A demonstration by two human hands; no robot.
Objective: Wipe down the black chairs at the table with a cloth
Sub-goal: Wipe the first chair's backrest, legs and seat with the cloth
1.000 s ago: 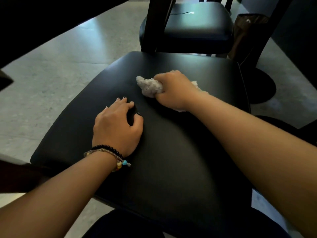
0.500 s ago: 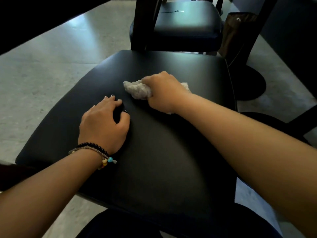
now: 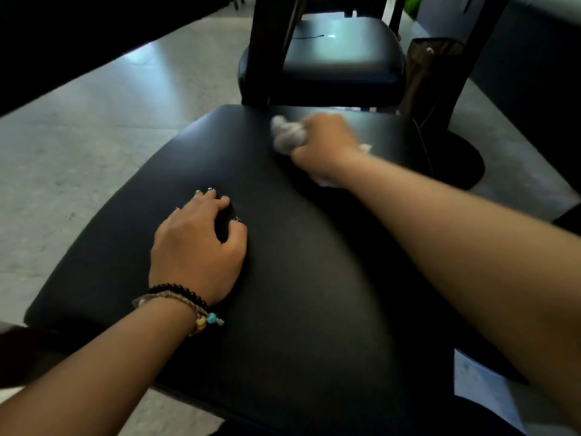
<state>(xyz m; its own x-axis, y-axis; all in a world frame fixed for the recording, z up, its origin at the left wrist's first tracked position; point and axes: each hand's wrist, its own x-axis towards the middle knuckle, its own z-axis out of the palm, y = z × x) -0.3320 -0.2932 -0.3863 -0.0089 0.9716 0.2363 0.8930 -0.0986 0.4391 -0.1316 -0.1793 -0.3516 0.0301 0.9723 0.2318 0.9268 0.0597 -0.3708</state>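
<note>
A black padded chair seat (image 3: 314, 278) fills the middle of the view. My right hand (image 3: 323, 143) grips a crumpled white cloth (image 3: 286, 135) and presses it onto the far part of the seat, blurred by motion. A bit of the cloth also shows under the wrist. My left hand (image 3: 198, 247) rests on the seat nearer to me, fingers bent with the tips on the leather, and holds nothing. It wears beaded bracelets at the wrist.
A second black chair (image 3: 339, 58) stands just beyond the seat, its dark legs rising in front of it. A brown bag (image 3: 427, 73) leans by a table post with a round black base (image 3: 459, 165). Grey tiled floor (image 3: 94, 136) lies to the left.
My right hand has slid the cloth away from me toward the seat's far edge. My left hand stays planted on the seat.
</note>
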